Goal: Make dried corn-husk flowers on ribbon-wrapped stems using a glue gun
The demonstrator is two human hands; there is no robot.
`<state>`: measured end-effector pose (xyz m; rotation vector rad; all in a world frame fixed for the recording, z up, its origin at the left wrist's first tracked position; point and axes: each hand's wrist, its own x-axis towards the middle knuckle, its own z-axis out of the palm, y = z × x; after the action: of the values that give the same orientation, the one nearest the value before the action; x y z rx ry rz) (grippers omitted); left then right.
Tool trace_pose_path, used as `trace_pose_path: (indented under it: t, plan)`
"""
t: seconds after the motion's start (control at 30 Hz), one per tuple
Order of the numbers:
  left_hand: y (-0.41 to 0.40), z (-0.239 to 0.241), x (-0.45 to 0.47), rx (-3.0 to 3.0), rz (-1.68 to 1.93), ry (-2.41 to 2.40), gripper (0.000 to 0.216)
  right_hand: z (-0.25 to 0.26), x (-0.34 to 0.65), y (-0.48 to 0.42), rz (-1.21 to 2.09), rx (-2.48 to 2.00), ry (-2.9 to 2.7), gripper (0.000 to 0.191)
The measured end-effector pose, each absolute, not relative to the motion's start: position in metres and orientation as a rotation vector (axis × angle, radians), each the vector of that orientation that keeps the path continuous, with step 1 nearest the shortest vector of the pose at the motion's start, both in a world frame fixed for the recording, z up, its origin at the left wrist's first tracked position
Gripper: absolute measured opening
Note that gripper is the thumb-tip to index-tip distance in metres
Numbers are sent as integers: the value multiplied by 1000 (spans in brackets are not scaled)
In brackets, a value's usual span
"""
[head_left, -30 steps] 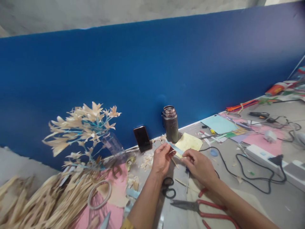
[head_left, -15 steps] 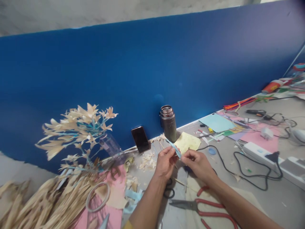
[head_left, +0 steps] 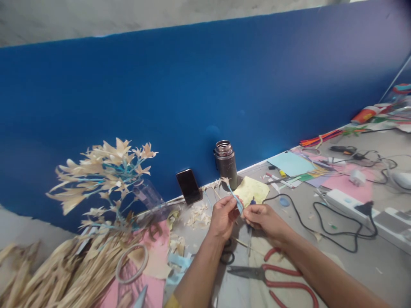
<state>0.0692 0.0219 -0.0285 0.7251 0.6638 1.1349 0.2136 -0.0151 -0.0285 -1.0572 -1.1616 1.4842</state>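
I'm pinching the blue strip [head_left: 236, 202] with my left hand [head_left: 224, 217] and right hand [head_left: 263, 218], both closed on it. Pulling it taut between them should help.

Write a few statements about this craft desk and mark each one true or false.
1. The left hand and the right hand both pinch the blue strip. True.
2. The right hand holds the red-handled scissors. False: they lie on the table, beside the right forearm.
3. The phone lies flat on the table. False: it leans against the blue partition.
4. The flask stands upright next to the blue partition. True.
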Motion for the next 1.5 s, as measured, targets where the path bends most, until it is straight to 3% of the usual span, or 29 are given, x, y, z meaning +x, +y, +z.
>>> trace_pose_path:
  t: [0.13, 0.37, 0.8, 1.0, 1.5]
  plan:
    - [22, -30, 71, 696, 1141, 663, 34, -30, 213, -15, 1530, -1067, -1154, 48]
    - [23, -28, 70, 653, 1229, 746, 37, -28, 213, -16, 1308, -1190, -1207, 25]
    - [15, -25, 78, 671, 1193, 779, 41, -29, 217, -16, 1485, -1113, -1155, 41]
    - [13, -21, 79, 681, 1201, 790, 37, -27, 219, -17, 1498, -1114, -1159, 37]
    - [16, -14, 74, 581, 1292, 834, 31, -30, 212, -20, 1012, -1331, -1420, 16]
